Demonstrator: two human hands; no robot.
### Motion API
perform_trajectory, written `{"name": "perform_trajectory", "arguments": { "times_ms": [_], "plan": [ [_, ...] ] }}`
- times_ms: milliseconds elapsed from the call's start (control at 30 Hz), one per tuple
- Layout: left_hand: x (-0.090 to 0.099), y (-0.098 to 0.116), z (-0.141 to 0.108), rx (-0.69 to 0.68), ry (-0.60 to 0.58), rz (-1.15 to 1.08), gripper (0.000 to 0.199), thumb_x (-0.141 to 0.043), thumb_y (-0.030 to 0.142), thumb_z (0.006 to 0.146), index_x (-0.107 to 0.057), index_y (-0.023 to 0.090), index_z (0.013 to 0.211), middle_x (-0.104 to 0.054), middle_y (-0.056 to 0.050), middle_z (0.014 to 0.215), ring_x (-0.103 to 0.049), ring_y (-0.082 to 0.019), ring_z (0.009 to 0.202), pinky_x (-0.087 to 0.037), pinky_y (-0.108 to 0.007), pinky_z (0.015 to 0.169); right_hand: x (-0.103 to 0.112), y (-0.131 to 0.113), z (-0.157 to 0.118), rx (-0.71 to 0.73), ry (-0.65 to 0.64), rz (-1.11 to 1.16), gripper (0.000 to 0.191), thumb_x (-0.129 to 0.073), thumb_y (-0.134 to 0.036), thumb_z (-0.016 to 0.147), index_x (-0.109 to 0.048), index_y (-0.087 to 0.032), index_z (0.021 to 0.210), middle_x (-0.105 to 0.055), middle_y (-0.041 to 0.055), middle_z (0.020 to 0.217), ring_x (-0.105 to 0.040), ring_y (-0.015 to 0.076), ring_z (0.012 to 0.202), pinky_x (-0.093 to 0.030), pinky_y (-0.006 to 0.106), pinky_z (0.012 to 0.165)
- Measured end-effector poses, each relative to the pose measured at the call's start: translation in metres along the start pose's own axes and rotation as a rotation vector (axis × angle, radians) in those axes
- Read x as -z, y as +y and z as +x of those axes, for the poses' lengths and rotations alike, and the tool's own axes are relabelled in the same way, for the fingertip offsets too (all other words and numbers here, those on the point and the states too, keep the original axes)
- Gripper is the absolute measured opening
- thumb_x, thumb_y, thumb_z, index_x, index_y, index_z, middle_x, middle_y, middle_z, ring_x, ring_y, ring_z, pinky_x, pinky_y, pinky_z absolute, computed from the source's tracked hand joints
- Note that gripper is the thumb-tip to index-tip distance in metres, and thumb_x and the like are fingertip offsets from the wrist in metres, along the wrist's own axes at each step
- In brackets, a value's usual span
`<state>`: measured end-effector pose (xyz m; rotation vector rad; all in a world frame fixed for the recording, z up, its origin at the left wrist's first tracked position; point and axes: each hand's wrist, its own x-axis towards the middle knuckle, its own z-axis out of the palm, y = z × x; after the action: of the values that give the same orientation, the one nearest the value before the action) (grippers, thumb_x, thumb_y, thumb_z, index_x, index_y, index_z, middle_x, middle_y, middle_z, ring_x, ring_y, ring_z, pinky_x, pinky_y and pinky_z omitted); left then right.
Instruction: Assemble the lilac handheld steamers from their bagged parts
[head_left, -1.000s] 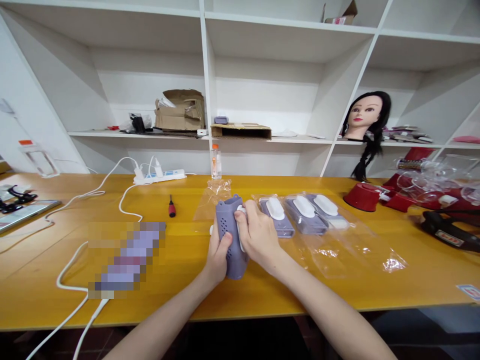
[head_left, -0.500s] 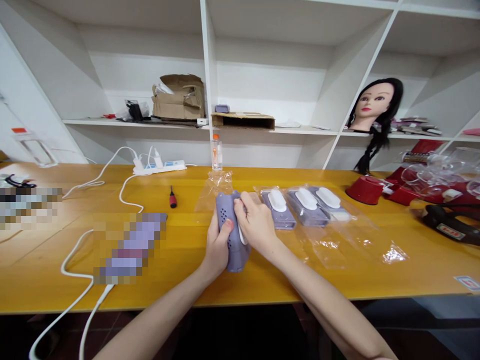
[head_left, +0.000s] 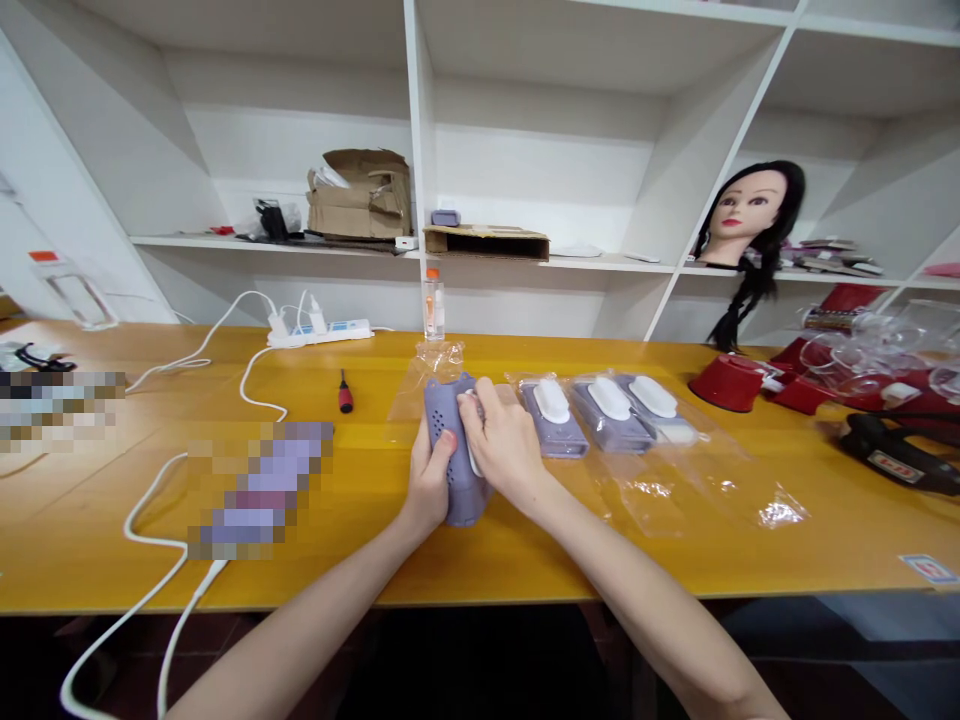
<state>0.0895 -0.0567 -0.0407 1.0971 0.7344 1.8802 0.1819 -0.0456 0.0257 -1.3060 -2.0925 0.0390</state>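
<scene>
Purple housing (head_left: 459,490): keep your left hand (head_left: 429,482) wrapped round it; press evenly with your right (head_left: 504,440).

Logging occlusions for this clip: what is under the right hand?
The right hand covers part of the purple casing and most of a white piece on its side. Only the white piece's edge shows; the rest is hidden.

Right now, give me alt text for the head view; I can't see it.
The left hand and right hand grip a perforated purple casing over a yellow-brown table; three similar casings in clear plastic lie to its right, a red-handled screwdriver to its left.
</scene>
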Motion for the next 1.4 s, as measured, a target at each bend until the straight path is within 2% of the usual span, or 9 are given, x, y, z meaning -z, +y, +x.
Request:
{"name": "perform_trajectory", "arguments": {
  "times_ms": [133,267,400,500,667,833,1233,1333,1400],
  "plan": [
    [0.006,-0.007,0.010,-0.025,0.020,-0.071,0.049,-0.053,0.043,0.081,-0.049,0.021,0.124,-0.059,-0.009,0.122,-0.056,-0.023,0.111,-0.045,-0.033,0.093,0.013,0.009,0.005,0.016,-0.111,0.164,0.038,-0.028,-0.047,0.093,-0.049,-0.022,0.114,-0.066,0.0074,0.095,-0.060,0.0235,0.089,-0.039,0.030,0.072],
    [0.014,-0.006,0.012,-0.123,0.055,0.006,0.051,-0.054,0.043,0.080,-0.046,0.021,0.126,-0.056,-0.009,0.124,-0.051,-0.024,0.117,-0.038,-0.035,0.099,0.014,0.038,0.011,-0.089,-0.161,0.476,0.051,-0.026,-0.053,0.091,-0.037,-0.024,0.131,-0.056,0.0095,0.121,-0.052,0.0230,0.111,-0.037,0.039,0.092],
    [0.022,-0.002,0.010,-0.222,0.115,0.247,0.072,-0.073,0.040,0.062,-0.044,0.019,0.125,-0.056,-0.013,0.119,-0.049,-0.029,0.117,-0.036,-0.041,0.100,0.011,0.063,0.014,0.047,-0.641,0.836,0.076,-0.057,-0.045,0.080,-0.018,-0.024,0.142,-0.044,0.0118,0.134,-0.046,0.0203,0.119,-0.037,0.037,0.097],
    [0.026,0.001,0.011,-0.394,0.130,0.481,0.087,-0.080,0.038,0.049,-0.044,0.016,0.125,-0.052,-0.016,0.121,-0.046,-0.033,0.118,-0.034,-0.047,0.100,0.006,0.069,0.013,0.136,-0.829,0.900,0.109,-0.077,-0.024,0.060,-0.007,-0.030,0.143,-0.033,0.0127,0.142,-0.048,0.0209,0.117,-0.042,0.035,0.093],
    [0.026,0.011,0.011,-0.811,-0.018,0.731,0.104,-0.083,0.037,0.043,-0.035,0.016,0.133,-0.046,-0.019,0.123,-0.045,-0.035,0.117,-0.033,-0.050,0.099,-0.008,0.069,0.012,0.105,-0.805,1.010,0.100,-0.073,-0.012,0.061,-0.018,-0.028,0.141,-0.042,0.0104,0.137,-0.055,0.0172,0.107,-0.046,0.030,0.087],
    [0.024,0.017,0.011,-0.942,-0.033,0.792,0.102,-0.081,0.040,0.048,-0.033,0.015,0.134,-0.047,-0.019,0.121,-0.045,-0.033,0.115,-0.035,-0.049,0.097,-0.010,0.067,0.012,0.065,-0.816,1.073,0.094,-0.071,-0.009,0.060,-0.023,-0.025,0.140,-0.045,0.0105,0.133,-0.059,0.0156,0.098,-0.048,0.030,0.085],
    [0.024,0.016,0.011,-0.956,-0.025,0.770,0.100,-0.081,0.040,0.048,-0.034,0.019,0.133,-0.048,-0.018,0.120,-0.049,-0.033,0.112,-0.038,-0.050,0.095,-0.002,0.069,0.018,-0.055,-0.685,0.965,0.069,-0.068,-0.011,0.061,-0.047,-0.018,0.126,-0.055,0.0104,0.122,-0.062,0.0132,0.080,-0.049,0.032,0.080],
    [0.026,0.013,0.009,-0.847,-0.001,0.724,0.098,-0.083,0.037,0.043,-0.039,0.017,0.129,-0.050,-0.018,0.120,-0.048,-0.034,0.115,-0.036,-0.050,0.097,-0.005,0.069,0.017,-0.031,-0.684,0.954,0.063,-0.067,-0.011,0.061,-0.051,-0.018,0.122,-0.058,0.0090,0.118,-0.063,0.0129,0.079,-0.049,0.030,0.079],
    [0.027,0.011,0.008,-0.665,0.053,0.639,0.091,-0.083,0.034,0.044,-0.045,0.016,0.124,-0.053,-0.016,0.117,-0.049,-0.033,0.113,-0.037,-0.048,0.097,-0.008,0.071,0.018,-0.015,-0.638,0.906,0.054,-0.065,-0.012,0.064,-0.054,-0.017,0.117,-0.062,0.0076,0.110,-0.063,0.0133,0.078,-0.049,0.029,0.078]
  ]
}}
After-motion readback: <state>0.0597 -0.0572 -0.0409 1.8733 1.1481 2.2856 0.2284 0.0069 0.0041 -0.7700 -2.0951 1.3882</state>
